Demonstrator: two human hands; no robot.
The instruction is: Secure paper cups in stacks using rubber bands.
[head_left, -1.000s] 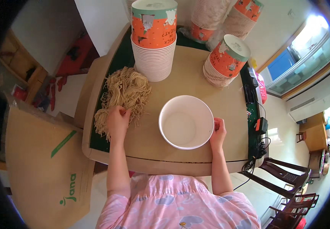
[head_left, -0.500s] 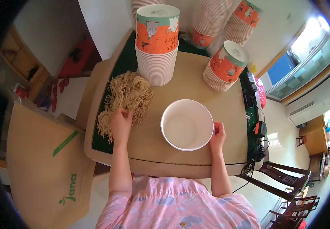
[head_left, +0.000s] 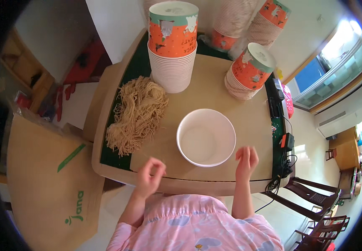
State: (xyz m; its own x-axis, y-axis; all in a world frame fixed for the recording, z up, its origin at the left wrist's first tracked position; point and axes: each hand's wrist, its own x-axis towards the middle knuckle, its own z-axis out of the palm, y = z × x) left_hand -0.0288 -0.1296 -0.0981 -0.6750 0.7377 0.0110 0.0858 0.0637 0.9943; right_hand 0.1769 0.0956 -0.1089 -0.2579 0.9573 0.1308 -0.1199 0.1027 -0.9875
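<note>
I pulled my left hand [head_left: 149, 178] off the dry noodles [head_left: 137, 113] and my right hand [head_left: 246, 161] off the white paper bowl [head_left: 206, 137]. Both hands hung near the table's [head_left: 252, 125] front edge, fingers loosely curled, holding nothing. The bowl sat empty, so no noodles were in it yet.

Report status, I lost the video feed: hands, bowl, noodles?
Left hand, right hand empty, off table. White bowl empty, upright. Noodle pile untouched, left of it.
</note>
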